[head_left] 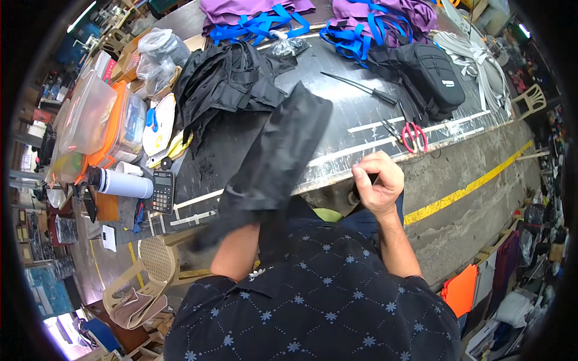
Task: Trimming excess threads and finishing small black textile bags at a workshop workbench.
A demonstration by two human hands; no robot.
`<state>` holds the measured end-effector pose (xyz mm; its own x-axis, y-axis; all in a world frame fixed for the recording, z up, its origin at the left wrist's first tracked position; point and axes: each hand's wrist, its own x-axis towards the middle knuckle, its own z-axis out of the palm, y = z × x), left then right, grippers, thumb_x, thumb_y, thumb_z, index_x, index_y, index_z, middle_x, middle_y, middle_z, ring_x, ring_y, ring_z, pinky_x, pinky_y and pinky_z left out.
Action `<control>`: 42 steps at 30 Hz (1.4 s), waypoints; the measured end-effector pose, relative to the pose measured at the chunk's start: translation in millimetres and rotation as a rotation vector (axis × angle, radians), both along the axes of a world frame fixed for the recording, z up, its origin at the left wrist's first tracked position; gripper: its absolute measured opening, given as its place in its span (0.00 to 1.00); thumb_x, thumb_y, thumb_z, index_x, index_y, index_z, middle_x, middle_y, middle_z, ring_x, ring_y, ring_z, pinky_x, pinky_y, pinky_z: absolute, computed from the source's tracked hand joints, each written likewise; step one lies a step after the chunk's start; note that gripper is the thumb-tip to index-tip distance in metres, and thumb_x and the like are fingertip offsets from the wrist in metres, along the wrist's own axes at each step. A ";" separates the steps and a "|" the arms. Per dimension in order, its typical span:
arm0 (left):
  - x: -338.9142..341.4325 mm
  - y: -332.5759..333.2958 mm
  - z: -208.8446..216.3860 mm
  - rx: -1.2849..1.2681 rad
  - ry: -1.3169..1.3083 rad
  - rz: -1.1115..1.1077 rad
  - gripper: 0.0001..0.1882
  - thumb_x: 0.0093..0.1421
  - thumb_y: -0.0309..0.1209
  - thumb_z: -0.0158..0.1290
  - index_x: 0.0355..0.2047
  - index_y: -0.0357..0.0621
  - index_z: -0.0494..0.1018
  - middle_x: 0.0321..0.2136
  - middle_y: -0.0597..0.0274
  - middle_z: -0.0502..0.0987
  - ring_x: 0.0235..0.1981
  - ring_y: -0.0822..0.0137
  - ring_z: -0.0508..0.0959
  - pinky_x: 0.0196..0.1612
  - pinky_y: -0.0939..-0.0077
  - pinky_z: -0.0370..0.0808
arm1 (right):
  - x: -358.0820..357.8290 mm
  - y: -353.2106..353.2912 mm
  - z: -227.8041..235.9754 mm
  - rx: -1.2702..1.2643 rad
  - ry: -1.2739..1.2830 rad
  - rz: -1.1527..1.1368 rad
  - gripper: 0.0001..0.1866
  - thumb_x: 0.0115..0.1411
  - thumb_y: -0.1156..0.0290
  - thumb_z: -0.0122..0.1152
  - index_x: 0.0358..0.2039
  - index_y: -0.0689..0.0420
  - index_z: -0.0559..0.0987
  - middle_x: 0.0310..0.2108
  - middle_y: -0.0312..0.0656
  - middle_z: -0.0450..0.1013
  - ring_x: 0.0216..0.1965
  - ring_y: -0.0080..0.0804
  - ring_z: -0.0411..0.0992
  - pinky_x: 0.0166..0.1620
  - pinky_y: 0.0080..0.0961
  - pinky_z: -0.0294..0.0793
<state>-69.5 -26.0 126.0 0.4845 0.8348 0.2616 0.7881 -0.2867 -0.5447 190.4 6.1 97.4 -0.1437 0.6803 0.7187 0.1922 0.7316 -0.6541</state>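
A long black fabric piece (283, 144), smeared by motion, covers my left wrist and hand. My left forearm goes in under its lower end, so the fingers are hidden. My right hand (380, 180) is curled in front of the table edge, thumb against the fingers. A dark patch shows inside the curl; whether it is a held thing I cannot make out. Red-handled scissors (414, 137) lie on the table just beyond this hand. Past them is a black pointed tool with a handle (361, 88). A black bag (439, 78) lies behind at the right.
A black fabric heap (229, 78) lies on the table's left part. Purple fabric (253, 7) with blue straps (262, 25) is at the back. A bottle (123, 182), a calculator (162, 192) and plastic boxes (120, 123) stand left. White straps (481, 69) lie far right. A chair (158, 259) is at lower left.
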 end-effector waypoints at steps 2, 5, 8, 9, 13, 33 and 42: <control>21.5 3.2 46.9 -0.489 -0.284 0.274 0.32 0.66 0.43 0.55 0.67 0.45 0.68 0.64 0.48 0.70 0.67 0.49 0.67 0.71 0.60 0.60 | 2.1 -0.2 -1.7 -0.014 0.030 -0.009 0.06 0.57 0.85 0.68 0.28 0.62 0.79 0.27 0.42 0.77 0.28 0.32 0.73 0.34 0.25 0.71; 33.4 3.5 52.8 -0.986 -0.549 0.537 0.37 0.65 0.45 0.56 0.71 0.46 0.63 0.66 0.48 0.67 0.66 0.46 0.68 0.71 0.56 0.60 | 10.0 -1.2 -4.5 -0.034 0.048 -0.032 0.06 0.57 0.85 0.67 0.28 0.63 0.79 0.26 0.41 0.76 0.29 0.31 0.73 0.34 0.25 0.71; -7.7 -13.0 -62.4 -0.216 -0.725 -0.007 0.37 0.59 0.56 0.55 0.66 0.58 0.69 0.64 0.54 0.67 0.66 0.45 0.64 0.71 0.45 0.54 | 11.1 -2.0 -2.5 -0.045 0.035 -0.035 0.06 0.57 0.85 0.67 0.28 0.63 0.79 0.26 0.41 0.76 0.29 0.30 0.73 0.34 0.24 0.71; -13.7 -10.2 -79.9 -0.215 -0.725 -0.004 0.37 0.59 0.56 0.55 0.66 0.58 0.69 0.64 0.54 0.67 0.66 0.45 0.64 0.71 0.45 0.54 | 11.9 -1.8 -3.5 -0.051 0.014 -0.037 0.06 0.57 0.85 0.68 0.28 0.64 0.78 0.26 0.41 0.76 0.29 0.30 0.73 0.34 0.24 0.71; -21.6 -2.1 -97.6 -0.270 -0.792 -0.144 0.38 0.59 0.56 0.55 0.67 0.56 0.68 0.64 0.52 0.67 0.66 0.45 0.64 0.71 0.45 0.54 | 12.2 -3.4 -5.8 -0.093 0.011 -0.017 0.06 0.58 0.85 0.68 0.28 0.64 0.78 0.26 0.41 0.76 0.28 0.29 0.73 0.34 0.24 0.71; -7.7 9.1 -95.1 -0.294 -0.768 -0.078 0.39 0.64 0.52 0.53 0.70 0.46 0.63 0.66 0.49 0.67 0.67 0.47 0.65 0.73 0.51 0.55 | 5.3 -5.1 -4.5 -0.206 -0.066 0.000 0.06 0.59 0.85 0.67 0.27 0.64 0.78 0.25 0.41 0.74 0.27 0.28 0.71 0.33 0.22 0.69; 8.4 20.0 -72.0 -0.287 -0.786 -0.182 0.33 0.65 0.44 0.54 0.67 0.42 0.66 0.61 0.48 0.71 0.63 0.49 0.70 0.68 0.54 0.63 | 12.5 -4.0 -9.3 -0.228 -0.060 -0.020 0.07 0.59 0.85 0.67 0.27 0.64 0.77 0.25 0.40 0.75 0.27 0.27 0.71 0.34 0.22 0.69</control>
